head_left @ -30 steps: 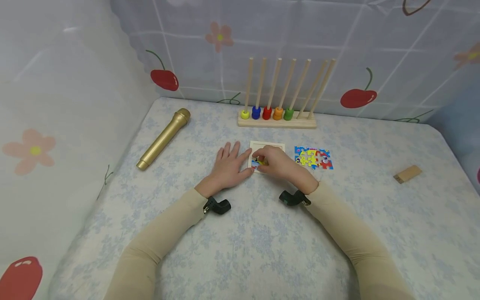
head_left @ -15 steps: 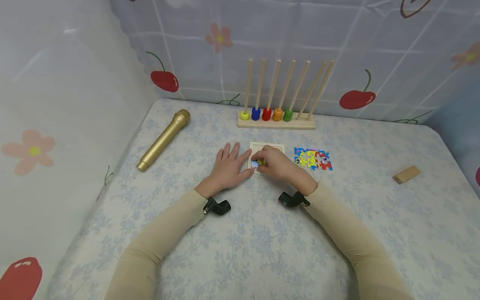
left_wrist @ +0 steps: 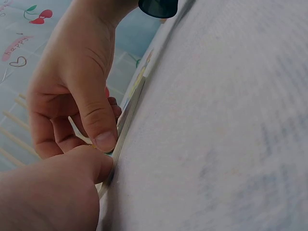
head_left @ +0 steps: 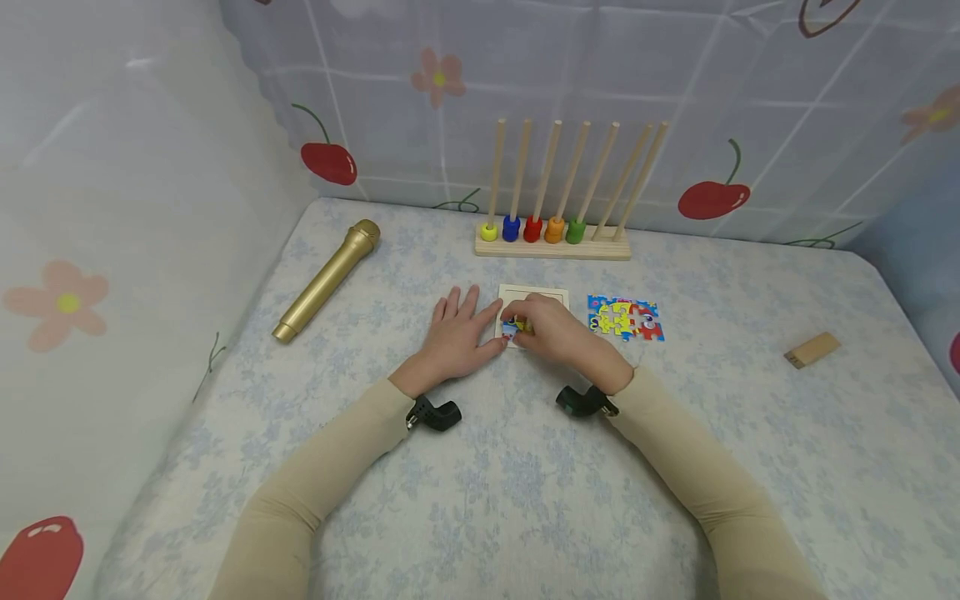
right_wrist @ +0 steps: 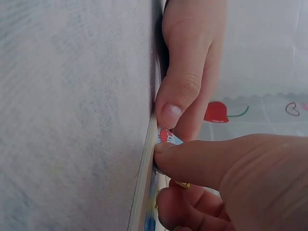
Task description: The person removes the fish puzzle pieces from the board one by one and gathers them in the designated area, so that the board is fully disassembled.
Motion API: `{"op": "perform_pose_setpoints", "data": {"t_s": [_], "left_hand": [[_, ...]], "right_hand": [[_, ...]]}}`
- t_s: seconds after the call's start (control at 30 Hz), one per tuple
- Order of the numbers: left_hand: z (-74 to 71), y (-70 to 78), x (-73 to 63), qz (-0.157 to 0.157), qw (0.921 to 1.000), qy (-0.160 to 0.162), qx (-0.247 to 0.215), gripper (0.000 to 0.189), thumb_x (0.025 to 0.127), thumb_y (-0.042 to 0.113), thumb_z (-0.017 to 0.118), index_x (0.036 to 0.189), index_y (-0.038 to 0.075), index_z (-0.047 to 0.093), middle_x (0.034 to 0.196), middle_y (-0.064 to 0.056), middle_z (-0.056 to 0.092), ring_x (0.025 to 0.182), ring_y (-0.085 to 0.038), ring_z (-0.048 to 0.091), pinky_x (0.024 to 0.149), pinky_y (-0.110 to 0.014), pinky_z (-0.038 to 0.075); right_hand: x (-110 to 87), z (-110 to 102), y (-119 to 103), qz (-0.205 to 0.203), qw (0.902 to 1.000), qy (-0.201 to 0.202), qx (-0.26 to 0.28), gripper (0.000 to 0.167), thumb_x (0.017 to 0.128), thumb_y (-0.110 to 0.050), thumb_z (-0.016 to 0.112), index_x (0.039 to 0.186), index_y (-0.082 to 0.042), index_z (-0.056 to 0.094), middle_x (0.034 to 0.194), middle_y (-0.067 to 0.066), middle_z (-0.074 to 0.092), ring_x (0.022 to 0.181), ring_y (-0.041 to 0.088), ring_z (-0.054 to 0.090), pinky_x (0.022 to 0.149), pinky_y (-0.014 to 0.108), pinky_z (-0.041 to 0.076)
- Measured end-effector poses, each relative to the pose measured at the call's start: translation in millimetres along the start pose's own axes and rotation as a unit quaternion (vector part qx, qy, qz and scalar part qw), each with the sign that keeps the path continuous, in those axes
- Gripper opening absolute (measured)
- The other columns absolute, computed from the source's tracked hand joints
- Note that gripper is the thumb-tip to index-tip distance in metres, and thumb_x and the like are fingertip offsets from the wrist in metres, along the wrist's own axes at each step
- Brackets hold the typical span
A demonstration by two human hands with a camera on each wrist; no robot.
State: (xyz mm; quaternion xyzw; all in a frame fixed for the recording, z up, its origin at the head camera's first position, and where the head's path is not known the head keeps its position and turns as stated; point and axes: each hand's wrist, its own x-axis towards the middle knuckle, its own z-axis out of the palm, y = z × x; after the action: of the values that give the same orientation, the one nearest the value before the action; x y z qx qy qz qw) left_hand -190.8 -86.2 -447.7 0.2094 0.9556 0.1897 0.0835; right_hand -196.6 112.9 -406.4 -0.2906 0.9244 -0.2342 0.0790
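Note:
A shallow pale puzzle tray [head_left: 534, 292] lies on the table, with bright jigsaw pieces [head_left: 509, 329] at its lower left. My left hand [head_left: 457, 340] rests flat on the cloth with fingers spread, its thumb and index finger at the tray's left edge. Over the tray, my right hand [head_left: 558, 327] bends down and pinches a puzzle piece [right_wrist: 183, 184]; only a yellow edge of it shows between thumb and fingers in the right wrist view. A printed piece with a red figure [right_wrist: 166, 135] sits by both thumbs. The right hand covers much of the tray.
Joined jigsaw pieces [head_left: 626, 318] lie right of the tray. Behind stands a wooden peg rack [head_left: 555, 250] with coloured beads and tall rods. A gold microphone [head_left: 326, 282] lies at the left, a small brown block [head_left: 812, 350] at the far right.
The right fingers have shifted very slightly over the tray, and the visible patch of printed pieces beneath them looks a little different. The left hand has stayed in place.

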Motion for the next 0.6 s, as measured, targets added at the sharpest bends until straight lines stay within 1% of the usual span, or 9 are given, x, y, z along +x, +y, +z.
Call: {"op": "perform_pose_setpoints", "data": {"t_s": [0.13, 0.3, 0.6], "left_hand": [[0.1, 0.1, -0.4, 0.001, 1.0, 0.001, -0.003, 0.068, 0.102, 0.052, 0.047, 0.162, 0.023, 0.032, 0.171, -0.021, 0.012, 0.158, -0.047, 0.001, 0.125, -0.063, 0.006], [-0.3, 0.4, -1.1, 0.002, 1.0, -0.002, -0.005, 0.068, 0.102, 0.052, 0.047, 0.162, 0.023, 0.032, 0.171, -0.021, 0.012, 0.158, -0.048, 0.0, 0.125, -0.064, 0.006], [-1.8, 0.3, -1.5, 0.003, 1.0, 0.0, -0.006, 0.069, 0.101, 0.052, 0.047, 0.162, 0.022, 0.033, 0.171, -0.021, 0.012, 0.158, -0.048, 0.0, 0.125, -0.063, 0.007]], "right_hand": [[0.0, 0.8, 1.8, -0.007, 0.9999, 0.004, 0.007, 0.029, 0.09, -0.003, 0.074, 0.119, -0.004, 0.07, 0.101, 0.013, 0.068, 0.088, 0.024, 0.062, 0.079, 0.04, 0.055], [0.6, -0.2, 2.5, -0.008, 0.9998, -0.002, 0.016, 0.027, 0.091, -0.002, 0.071, 0.118, -0.004, 0.07, 0.1, 0.013, 0.069, 0.089, 0.025, 0.063, 0.081, 0.041, 0.055], [0.8, -2.9, 1.4, 0.001, 0.9992, -0.018, 0.036, 0.027, 0.095, 0.001, 0.064, 0.121, -0.005, 0.068, 0.109, 0.014, 0.073, 0.094, 0.026, 0.066, 0.087, 0.044, 0.056]]}}
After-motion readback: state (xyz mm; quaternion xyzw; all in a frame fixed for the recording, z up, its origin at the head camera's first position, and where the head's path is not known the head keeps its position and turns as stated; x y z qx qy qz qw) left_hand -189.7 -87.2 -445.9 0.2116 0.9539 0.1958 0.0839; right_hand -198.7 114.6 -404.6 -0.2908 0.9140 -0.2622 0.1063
